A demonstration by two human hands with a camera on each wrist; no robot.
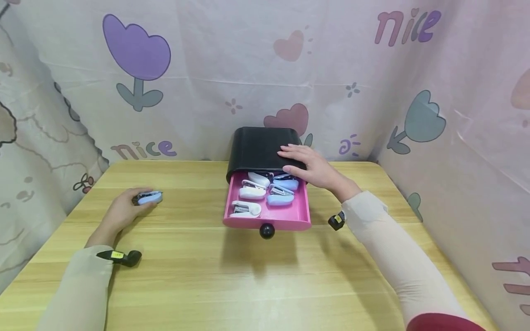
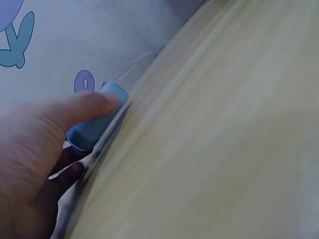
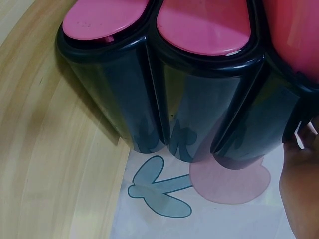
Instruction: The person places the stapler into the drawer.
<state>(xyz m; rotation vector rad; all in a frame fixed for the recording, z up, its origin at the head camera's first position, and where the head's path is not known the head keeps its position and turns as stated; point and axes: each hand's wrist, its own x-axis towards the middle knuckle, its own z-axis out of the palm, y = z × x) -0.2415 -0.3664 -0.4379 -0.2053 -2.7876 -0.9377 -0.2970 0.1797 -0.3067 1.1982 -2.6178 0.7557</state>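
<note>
My left hand (image 1: pixel 124 209) grips a small light-blue stapler (image 1: pixel 150 197) low over the left part of the table. In the left wrist view the thumb lies along the blue stapler (image 2: pixel 97 122), close to the wood. My right hand (image 1: pixel 315 169) rests on top of the black drawer cabinet (image 1: pixel 261 147), fingers extended over its right side. The cabinet's pink top drawer (image 1: pixel 290 214) is pulled out. Inside lie white staplers (image 1: pixel 252 193) on the left and blue staplers (image 1: pixel 280 200) on the right. Part of the right hand (image 3: pixel 301 184) shows at the cabinet's edge in the right wrist view.
A black round knob (image 1: pixel 267 231) sticks out from the drawer front. Below the top drawer, the right wrist view shows two more pink drawers (image 3: pixel 204 27), both pushed in. A patterned curtain (image 1: pixel 207 55) hangs behind and beside the wooden table (image 1: pixel 186 285).
</note>
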